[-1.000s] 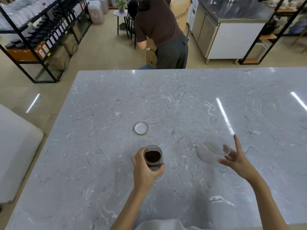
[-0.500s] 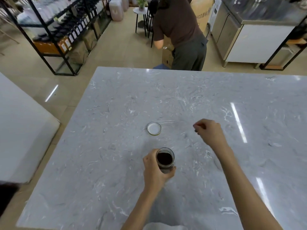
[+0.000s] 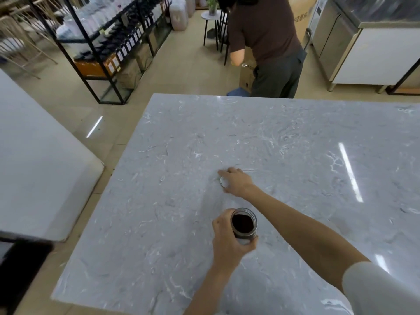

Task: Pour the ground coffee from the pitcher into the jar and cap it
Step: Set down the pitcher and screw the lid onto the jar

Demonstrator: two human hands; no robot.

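Note:
A small glass jar [image 3: 244,223] stands upright on the grey marble table [image 3: 295,144], its mouth uncovered and dark ground coffee inside. My left hand [image 3: 227,242] is wrapped around the jar's left and near side. Farther back lies the round metal lid [image 3: 223,182]; only its left rim shows, because my right hand [image 3: 236,181] rests on top of it with fingers curled over it. The lid still sits on the table. The pitcher is out of view.
The table's left edge [image 3: 106,198] drops to the tiled floor, with a white counter [image 3: 34,173] beyond it. Behind the far edge a person [image 3: 268,42] bends over a cardboard box. Black shelving [image 3: 102,42] stands at back left, a steel cabinet [image 3: 363,48] at back right.
My right hand left the clear pitcher on the right, crossed leftward over the table and came down on the lid. The camera swung left, so the pitcher dropped out of view. My left hand kept holding the jar.

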